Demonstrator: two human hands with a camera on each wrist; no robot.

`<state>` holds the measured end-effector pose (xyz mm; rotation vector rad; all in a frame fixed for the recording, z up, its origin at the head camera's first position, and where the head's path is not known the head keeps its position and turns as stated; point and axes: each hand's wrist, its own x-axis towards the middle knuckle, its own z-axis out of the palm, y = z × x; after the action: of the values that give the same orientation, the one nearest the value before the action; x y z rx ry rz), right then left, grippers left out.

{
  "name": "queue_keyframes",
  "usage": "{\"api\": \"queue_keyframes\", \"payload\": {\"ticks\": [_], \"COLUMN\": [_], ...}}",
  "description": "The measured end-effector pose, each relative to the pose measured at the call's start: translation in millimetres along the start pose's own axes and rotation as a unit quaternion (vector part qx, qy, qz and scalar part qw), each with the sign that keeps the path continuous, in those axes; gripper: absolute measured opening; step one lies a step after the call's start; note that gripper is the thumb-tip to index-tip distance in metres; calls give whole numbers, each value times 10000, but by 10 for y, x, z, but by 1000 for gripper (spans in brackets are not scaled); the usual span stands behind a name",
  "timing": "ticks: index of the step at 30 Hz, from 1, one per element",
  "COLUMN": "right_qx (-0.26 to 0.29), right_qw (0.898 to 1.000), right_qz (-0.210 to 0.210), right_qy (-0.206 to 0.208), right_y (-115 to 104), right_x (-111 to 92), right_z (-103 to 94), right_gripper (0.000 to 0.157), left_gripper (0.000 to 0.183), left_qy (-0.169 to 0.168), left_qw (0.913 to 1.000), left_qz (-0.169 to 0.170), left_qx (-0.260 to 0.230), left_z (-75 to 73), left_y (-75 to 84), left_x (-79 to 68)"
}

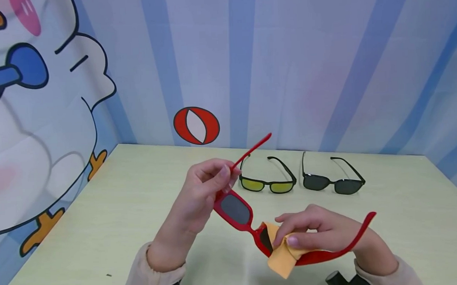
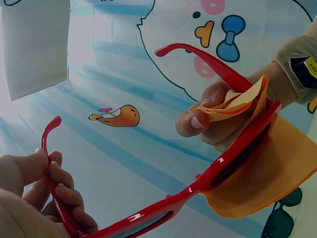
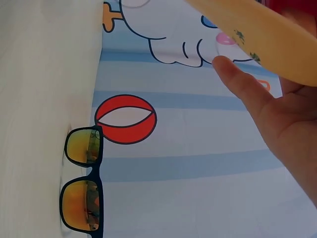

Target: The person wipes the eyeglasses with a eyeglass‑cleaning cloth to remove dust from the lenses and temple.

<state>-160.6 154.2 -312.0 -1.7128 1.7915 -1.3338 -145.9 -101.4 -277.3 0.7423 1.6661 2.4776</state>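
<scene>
Red-framed sunglasses (image 1: 237, 208) with dark lenses are held up over the table, arms unfolded. My left hand (image 1: 205, 192) grips one red arm near its hinge, with thumb and fingers around it in the left wrist view. On the other lens, my right hand (image 1: 320, 230) pinches an orange-yellow cleaning cloth (image 1: 283, 263). In the left wrist view the cloth (image 2: 267, 173) wraps both sides of that lens, its folded edge between thumb and fingers. The far red arm (image 1: 340, 253) passes below the right hand. Dark printed marks show on the cloth (image 3: 247, 47) in the right wrist view.
Behind the hands, black glasses with yellow lenses (image 1: 268, 185) stand unfolded on the pale table (image 1: 145, 171). Black sunglasses with dark lenses (image 1: 333, 184) stand to their right. A striped blue backdrop (image 1: 286, 72) with cartoon prints rises at the table's back edge.
</scene>
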Motion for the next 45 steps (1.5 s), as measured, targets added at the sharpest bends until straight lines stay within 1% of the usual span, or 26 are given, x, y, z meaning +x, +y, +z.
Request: {"api": "queue_keyframes", "payload": {"ticks": [3, 9, 13, 18, 20, 23, 31, 36, 40, 41, 45], "right_qx": [-52, 183, 345, 199, 97, 137, 318, 248, 257, 277, 294], "right_qw": [10000, 9995, 9987, 9982, 9981, 9979, 9975, 9972, 9966, 9962, 9953], "right_qz": [-55, 233, 361, 562, 614, 633, 623, 698, 780, 818, 914], "right_qy": [-3, -66, -46, -16, -2, 15, 30, 77, 97, 107, 129], "right_y": [5, -11, -13, 6, 16, 21, 11, 5, 11, 13, 19], "right_x": [6, 17, 22, 40, 44, 45, 40, 29, 21, 19, 12], "right_z": [9, 21, 30, 57, 62, 61, 64, 59, 58, 59, 62], "right_gripper": [37, 36, 35, 33, 32, 32, 33, 33, 33, 32, 32], "left_gripper": [7, 7, 5, 7, 9, 9, 10, 13, 13, 15, 13], "left_qy": [13, 2, -70, -219, -223, -195, -256, -329, -301, -242, -217], "left_qw": [10000, 9999, 9998, 9990, 9986, 9985, 9986, 9984, 9986, 9989, 9990], "left_qz": [-39, -135, -153, -220, -223, -185, -63, 64, 46, -22, -68], "left_qx": [-9, 10, 97, 331, 424, 482, 457, 462, 429, 408, 385], "left_z": [4, 11, 24, 46, 46, 37, 23, 5, 3, 26, 17], "left_y": [-15, -50, -65, -96, -99, -96, -101, -116, -107, -80, -88], "left_x": [4, 14, 17, 24, 25, 24, 34, 39, 32, 24, 25]}}
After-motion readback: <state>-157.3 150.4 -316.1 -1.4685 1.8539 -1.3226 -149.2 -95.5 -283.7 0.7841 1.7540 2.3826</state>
